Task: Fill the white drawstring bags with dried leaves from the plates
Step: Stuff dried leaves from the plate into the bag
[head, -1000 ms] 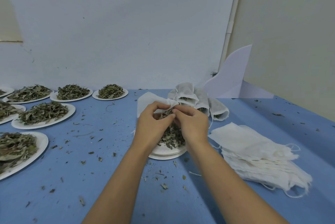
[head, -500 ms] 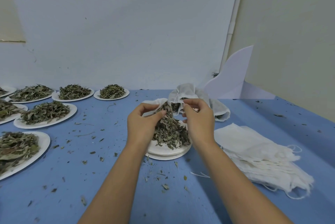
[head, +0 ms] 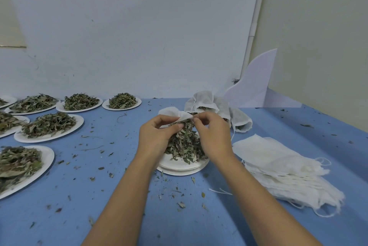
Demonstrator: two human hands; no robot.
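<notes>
My left hand [head: 156,136] and my right hand [head: 212,136] both pinch the mouth of a white drawstring bag [head: 172,113] above a stack of white plates [head: 181,166]. A heap of dried leaves [head: 184,146] lies on the top plate, between my hands and just under the bag's mouth. Most of the bag is hidden by my fingers; its white cloth sticks out toward the far left. A stack of flat white bags [head: 284,168] lies to the right of the plates. Behind my hands sits a small pile of filled bags [head: 219,108].
Several white plates heaped with dried leaves stand along the left, among them a near plate [head: 25,164], a middle plate [head: 49,127] and a far plate [head: 121,101]. Leaf crumbs litter the blue table [head: 119,196]. A white curved board [head: 256,84] stands at the back right against the wall.
My hands have drawn closer together over the plate and lowered a little, with the bag's mouth now gathered between the fingertips of both hands.
</notes>
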